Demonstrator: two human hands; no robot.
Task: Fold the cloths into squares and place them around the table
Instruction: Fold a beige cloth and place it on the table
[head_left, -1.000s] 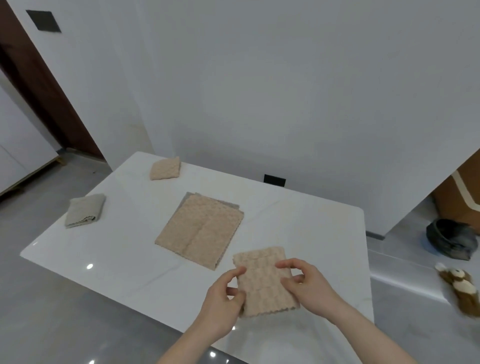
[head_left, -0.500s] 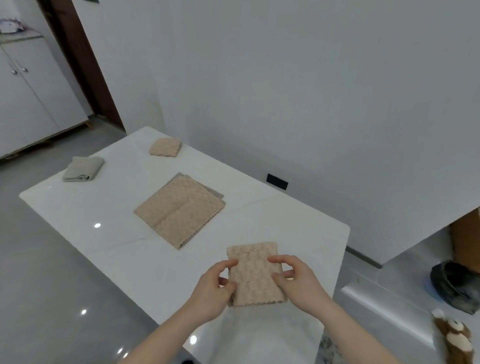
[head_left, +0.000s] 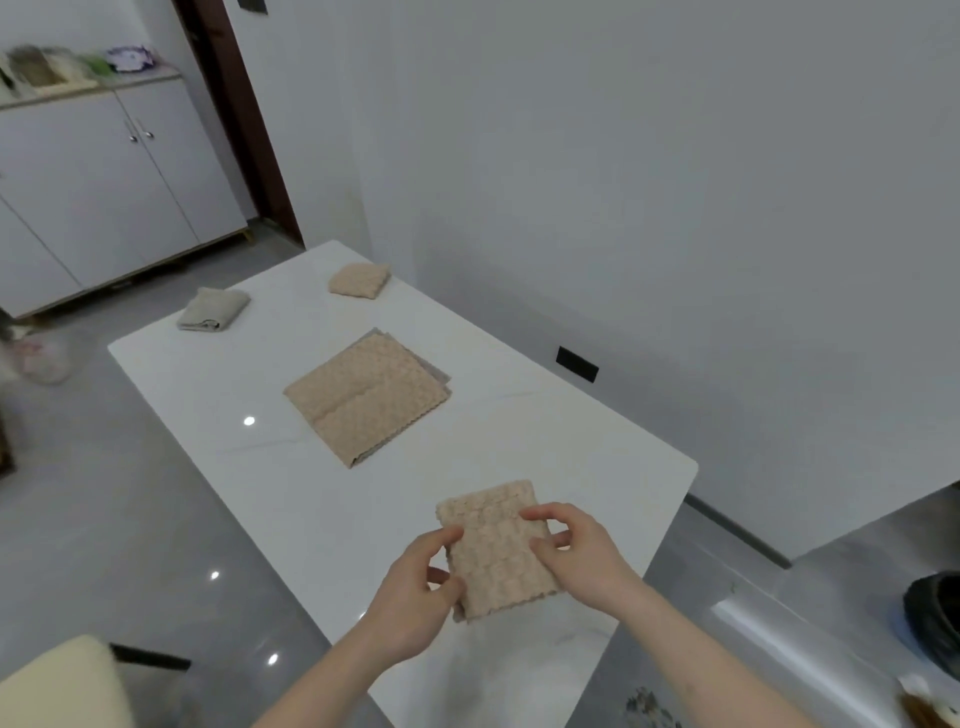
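A small folded beige cloth (head_left: 493, 545) is held over the near end of the white table (head_left: 260, 467). My left hand (head_left: 415, 597) pinches its left edge and my right hand (head_left: 576, 556) pinches its right edge. A larger beige cloth (head_left: 363, 397), folded in half over a grey one, lies flat in the middle of the table. At the far end sit two folded squares: a beige one (head_left: 359, 279) by the wall side and a grey one (head_left: 213, 309) near the left corner.
The table stands against a grey wall with a black socket (head_left: 576, 364). White cabinets (head_left: 104, 182) stand far left. A cream chair seat (head_left: 57, 686) is at the lower left. A dark bowl (head_left: 935, 618) lies on the floor at right.
My view has swung left and the table now runs diagonally. Both hands keep hold of the small beige cloth, which stays over the near end of the table.
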